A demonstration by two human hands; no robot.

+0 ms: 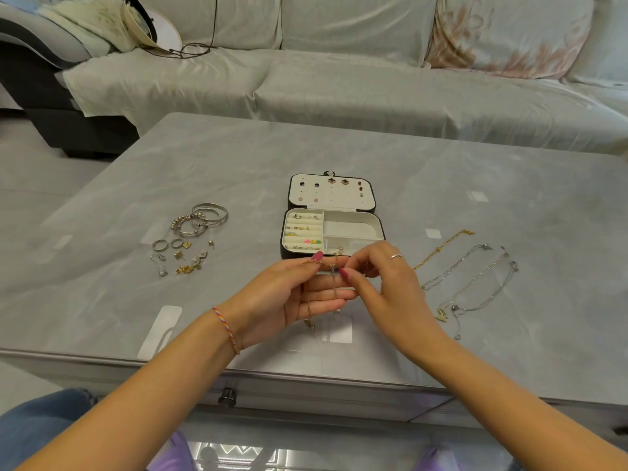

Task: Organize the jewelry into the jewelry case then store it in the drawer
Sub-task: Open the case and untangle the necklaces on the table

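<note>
The fine links of the chain are hard to make out against the skin, and its lower end is blurred below the palm. The near edge of the jewelry case is hidden behind the fingertips of both hands. The small items in its ring rolls cannot be identified individually.

At left of centre, bangles are piled, with loose rings and earrings scattered just below them on the table. Open tabletop is seen to the left of this group and between it and the case.

The left hand is held palm-up at lower centre, fingers nearly straight; the chain is draped across them and pinned under the thumb. The right hand is seen just beside it, fingers curled, thumb and forefinger pinching the chain at its upper part. A ring is worn on one finger.

The case lies open at centre, lid flat toward the sofa, studs set in the lid panel, the right compartments mostly vacant.

At right, four necklaces are laid out diagonally, apart from the case. The drawer knob is visible under the near table edge.
</note>
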